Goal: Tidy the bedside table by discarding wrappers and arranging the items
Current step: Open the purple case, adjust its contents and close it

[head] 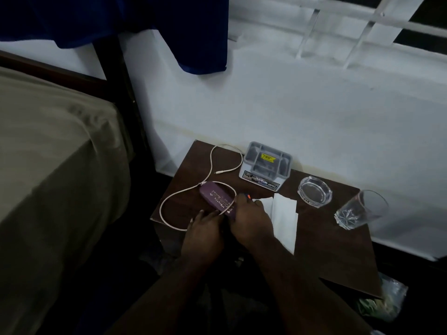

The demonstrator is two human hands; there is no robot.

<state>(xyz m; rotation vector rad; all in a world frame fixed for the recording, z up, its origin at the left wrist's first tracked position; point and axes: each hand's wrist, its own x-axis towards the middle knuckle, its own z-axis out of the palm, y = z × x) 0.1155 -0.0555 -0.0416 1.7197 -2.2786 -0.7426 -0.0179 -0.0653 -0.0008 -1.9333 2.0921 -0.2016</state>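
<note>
Nearest to us, our two forearms reach in from the 6 o'clock edge over the front of the dark wooden bedside table (333, 257). Our left hand (203, 234) lies at the near-left part of the tabletop with its fingers stretched forward, their tips resting at the near end of the purple case (217, 199); in this dim light we cannot tell whether they press it or merely touch it. Our right hand (251, 221), just at 3 o'clock of the left, curls over the same end of the case, fingers bent around its edge, so it appears to grip it. A small orange object (247, 196) peeks out beside the right fingertips. The case lies slanted, its far end pointing toward 10 o'clock, and a white cable (169, 201) loops around it, crossing its top and running on toward 12 o'clock, where its loose plug end lies on the wood. Just at 3 o'clock of the right hand, white paper sheets (284, 213) lie flat, partly under the wrist. Farther back, at 12 o'clock, a grey organiser box (264, 165) stands against the wall. At 2 o'clock of the hands sits a clear glass ashtray (314, 191), and beyond it at 3 o'clock a drinking glass (358, 210) stands near the right edge of the table. A bed (53, 165) fills the 9 o'clock side, and crumpled wrappers (384, 303) lie on the floor below the table's near-right corner.
</note>
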